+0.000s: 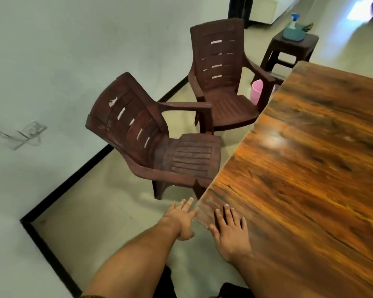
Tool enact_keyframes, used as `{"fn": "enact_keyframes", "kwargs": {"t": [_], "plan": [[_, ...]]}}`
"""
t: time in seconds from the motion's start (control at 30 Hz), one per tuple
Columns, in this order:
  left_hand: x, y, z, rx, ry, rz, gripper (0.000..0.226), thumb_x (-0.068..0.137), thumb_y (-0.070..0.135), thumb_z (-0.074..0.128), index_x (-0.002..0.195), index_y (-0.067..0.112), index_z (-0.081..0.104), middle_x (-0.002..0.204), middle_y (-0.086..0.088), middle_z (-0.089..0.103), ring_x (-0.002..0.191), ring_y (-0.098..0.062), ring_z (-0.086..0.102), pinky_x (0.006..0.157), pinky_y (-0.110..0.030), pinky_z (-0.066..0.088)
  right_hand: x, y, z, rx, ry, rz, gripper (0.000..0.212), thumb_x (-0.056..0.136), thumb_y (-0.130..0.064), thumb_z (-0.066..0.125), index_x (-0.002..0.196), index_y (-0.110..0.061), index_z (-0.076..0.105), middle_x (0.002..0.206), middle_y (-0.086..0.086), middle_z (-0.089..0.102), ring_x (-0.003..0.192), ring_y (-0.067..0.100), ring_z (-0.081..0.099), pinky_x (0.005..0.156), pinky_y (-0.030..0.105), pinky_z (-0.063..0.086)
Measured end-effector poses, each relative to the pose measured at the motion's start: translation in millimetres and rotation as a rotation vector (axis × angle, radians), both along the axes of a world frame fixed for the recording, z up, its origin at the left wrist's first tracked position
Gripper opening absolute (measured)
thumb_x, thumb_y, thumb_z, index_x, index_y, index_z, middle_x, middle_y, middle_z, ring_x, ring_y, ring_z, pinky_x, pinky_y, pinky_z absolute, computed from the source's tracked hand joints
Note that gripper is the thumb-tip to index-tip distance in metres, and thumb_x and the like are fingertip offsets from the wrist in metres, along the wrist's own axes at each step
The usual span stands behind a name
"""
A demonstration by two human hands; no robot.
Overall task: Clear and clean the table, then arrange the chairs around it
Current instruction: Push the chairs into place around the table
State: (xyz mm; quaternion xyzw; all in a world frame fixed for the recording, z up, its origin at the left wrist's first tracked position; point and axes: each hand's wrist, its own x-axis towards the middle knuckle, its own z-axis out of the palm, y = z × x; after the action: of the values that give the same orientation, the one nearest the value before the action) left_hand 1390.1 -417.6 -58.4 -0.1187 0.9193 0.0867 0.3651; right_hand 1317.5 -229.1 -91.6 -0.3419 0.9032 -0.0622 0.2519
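A glossy wooden table (310,160) fills the right side, its top bare. Two brown plastic armchairs stand along its left edge: the near chair (159,143) angled toward the table, the far chair (222,82) behind it. My left hand (182,220) reaches forward with straight fingers, just off the table's near corner, below the near chair. My right hand (230,231) lies flat on the table corner, fingers spread. Neither hand holds anything.
A brown plastic stool (293,50) at the back carries a teal tub with a spray bottle (294,29). A pink bucket (257,91) stands on the floor behind the far chair. The white wall with black skirting runs along the left.
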Motion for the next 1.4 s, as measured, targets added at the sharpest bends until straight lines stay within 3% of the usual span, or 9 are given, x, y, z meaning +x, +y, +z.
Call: {"fn": "enact_keyframes", "kwargs": {"t": [0.2, 0.33, 0.57, 0.77, 0.87, 0.97, 1.07, 1.27, 1.4], "plan": [[14.4, -134.1, 13.0, 0.000, 0.074, -0.075, 0.090, 0.095, 0.055, 0.049, 0.163, 0.022, -0.001, 0.169, -0.010, -0.017, 0.156, -0.030, -0.009, 0.125, -0.050, -0.002, 25.4, -131.0, 18.9, 0.003, 0.078, -0.095, 0.098, 0.077, -0.073, -0.026, 0.159, -0.031, 0.006, 0.167, 0.000, -0.008, 0.153, 0.020, -0.010, 0.122, 0.048, 0.000], [13.6, -232.3, 37.0, -0.020, 0.180, -0.052, 0.087, 0.098, 0.055, 0.046, 0.163, 0.019, 0.002, 0.169, -0.011, -0.012, 0.157, -0.030, -0.006, 0.125, -0.050, 0.000, 17.7, -231.9, 39.5, -0.045, 0.125, -0.103, 0.083, 0.086, -0.067, -0.010, 0.159, -0.031, 0.006, 0.167, 0.001, -0.008, 0.153, 0.021, -0.009, 0.122, 0.047, 0.000], [-1.9, -363.8, 62.4, -0.123, 0.275, 0.003, 0.078, 0.102, 0.050, 0.040, 0.163, 0.017, 0.003, 0.170, -0.011, -0.004, 0.157, -0.029, -0.005, 0.126, -0.051, 0.001, -1.0, -373.7, 61.6, -0.152, 0.169, -0.036, 0.079, 0.090, -0.065, -0.007, 0.159, -0.030, 0.007, 0.167, 0.001, -0.008, 0.153, 0.021, -0.010, 0.124, 0.049, 0.000], [-28.4, -473.9, 80.3, -0.286, 0.283, 0.027, 0.065, 0.103, 0.044, 0.040, 0.159, 0.015, 0.026, 0.170, -0.010, 0.010, 0.157, -0.027, 0.001, 0.125, -0.055, -0.001, -17.3, -494.3, 62.1, -0.263, 0.119, -0.024, 0.064, 0.102, -0.058, 0.012, 0.159, -0.029, 0.008, 0.167, 0.000, -0.006, 0.153, 0.020, -0.007, 0.124, 0.046, -0.001], [-45.5, -522.1, 89.3, -0.327, 0.240, 0.002, 0.062, 0.103, 0.042, 0.039, 0.157, 0.013, 0.029, 0.169, -0.010, 0.012, 0.157, -0.025, 0.003, 0.126, -0.054, 0.002, -24.5, -550.1, 61.0, -0.313, 0.062, -0.046, 0.062, 0.104, -0.051, 0.023, 0.159, -0.025, 0.012, 0.167, 0.003, 0.004, 0.153, 0.023, 0.006, 0.123, 0.045, 0.008], [-74.8, -566.3, 92.7, -0.348, 0.229, -0.076, 0.059, 0.104, 0.038, 0.037, 0.157, 0.013, 0.030, 0.169, -0.008, 0.014, 0.157, -0.023, 0.004, 0.127, -0.051, 0.001, -35.0, -599.6, 56.3, -0.376, -0.043, -0.084, 0.068, 0.101, -0.049, 0.034, 0.158, -0.019, 0.012, 0.163, 0.007, 0.022, 0.147, 0.026, 0.025, 0.121, 0.044, 0.021], [-100.0, -584.4, 94.1, -0.373, 0.214, -0.183, 0.055, 0.105, 0.036, 0.033, 0.155, 0.013, 0.034, 0.168, -0.008, 0.020, 0.157, -0.022, 0.008, 0.127, -0.049, -0.001, -42.4, -623.4, 54.1, -0.395, -0.074, -0.079, 0.076, 0.098, -0.055, 0.034, 0.158, -0.015, 0.012, 0.156, 0.007, 0.036, 0.143, 0.024, 0.033, 0.119, 0.042, 0.026], [-156.5, -617.6, 81.5, -0.422, 0.112, -0.437, 0.058, 0.100, 0.041, 0.045, 0.152, 0.015, 0.043, 0.165, -0.008, 0.028, 0.156, -0.024, 0.013, 0.123, -0.057, -0.011, -73.7, -663.9, 47.6, -0.397, -0.210, -0.150, 0.071, 0.098, -0.059, 0.037, 0.155, -0.018, 0.025, 0.163, 0.008, 0.020, 0.148, 0.026, 0.023, 0.119, 0.042, 0.027], [-193.1, -640.9, 70.0, -0.427, 0.080, -0.654, 0.058, 0.097, 0.041, 0.044, 0.149, 0.016, 0.048, 0.162, -0.009, 0.036, 0.155, -0.025, 0.017, 0.121, -0.058, -0.015, -85.2, -688.0, 37.7, -0.402, -0.276, -0.261, 0.087, 0.090, -0.075, 0.034, 0.156, -0.018, 0.027, 0.163, 0.006, 0.022, 0.147, 0.024, 0.025, 0.119, 0.041, 0.027]]}}
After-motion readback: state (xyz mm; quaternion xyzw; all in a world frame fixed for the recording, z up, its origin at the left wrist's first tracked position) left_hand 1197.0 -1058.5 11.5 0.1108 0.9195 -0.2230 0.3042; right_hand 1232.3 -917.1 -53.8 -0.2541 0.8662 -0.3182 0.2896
